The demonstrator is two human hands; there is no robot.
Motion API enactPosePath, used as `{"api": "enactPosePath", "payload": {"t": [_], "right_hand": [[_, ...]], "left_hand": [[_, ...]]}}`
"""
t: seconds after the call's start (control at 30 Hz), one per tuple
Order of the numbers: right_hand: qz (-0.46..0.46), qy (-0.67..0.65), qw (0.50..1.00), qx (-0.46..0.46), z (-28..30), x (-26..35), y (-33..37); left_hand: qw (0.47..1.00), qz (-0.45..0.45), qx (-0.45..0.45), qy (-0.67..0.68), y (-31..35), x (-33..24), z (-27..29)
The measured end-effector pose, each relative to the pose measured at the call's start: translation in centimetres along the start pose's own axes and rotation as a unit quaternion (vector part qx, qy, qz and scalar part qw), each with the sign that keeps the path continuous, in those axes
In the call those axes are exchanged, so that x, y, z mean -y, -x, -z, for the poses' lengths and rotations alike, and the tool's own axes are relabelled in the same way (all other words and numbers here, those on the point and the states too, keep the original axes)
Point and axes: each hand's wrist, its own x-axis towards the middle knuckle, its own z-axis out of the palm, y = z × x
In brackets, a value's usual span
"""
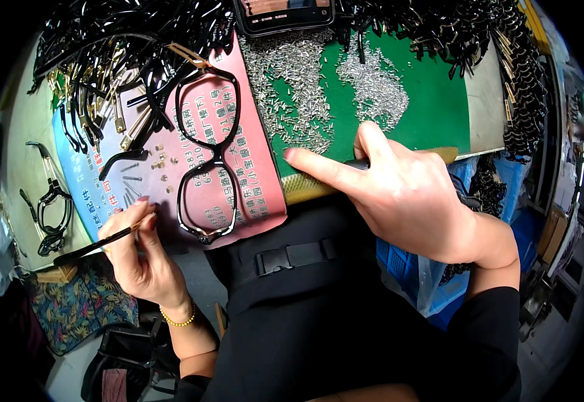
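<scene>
Dark temple arm (91, 248), slim, pinched between thumb and fingertips of the left hand (143, 260), at the near left edge of the worktable. Long axis slants: one end low and left, pointing out past the table edge; the other up and right, at the fingertips. Remaining left fingers loosely curled.

Right hand (409, 194): index finger stretched out leftward over the near edge of the green mat (439, 110), another finger bent above it; underside hidden, cannot tell whether it grips anything. Silver pins (380, 90) scattered beyond.

Black eyeglass frame (218, 154) between the hands, flat on a printed pink sheet (268, 201), rims lined up near to far.
</scene>
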Motion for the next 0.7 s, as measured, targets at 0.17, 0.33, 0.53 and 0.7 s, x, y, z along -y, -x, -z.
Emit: {"api": "enactPosePath", "payload": {"t": [0.17, 0.33, 0.53, 0.7], "right_hand": [[-0.008, -0.001, 1.0, 0.012, -0.1, 0.2, 0.0], [-0.014, -0.135, 0.991, 0.022, 1.5, -0.1, -0.7], [0.061, -0.177, 0.982, -0.003, 1.0, 1.3, -1.6], [0.105, -0.165, 0.98, 0.027, -0.2, 0.9, -2.1]], "left_hand": [[0.979, -0.202, 0.033, -0.001, 0.1, -0.6, 1.9], [0.961, -0.251, 0.114, 0.012, 0.5, -2.7, 0.3], [0.967, -0.181, 0.133, 0.121, -1.0, -3.7, -3.0], [0.963, -0.144, 0.151, 0.172, -1.4, -3.4, -2.6]]}}
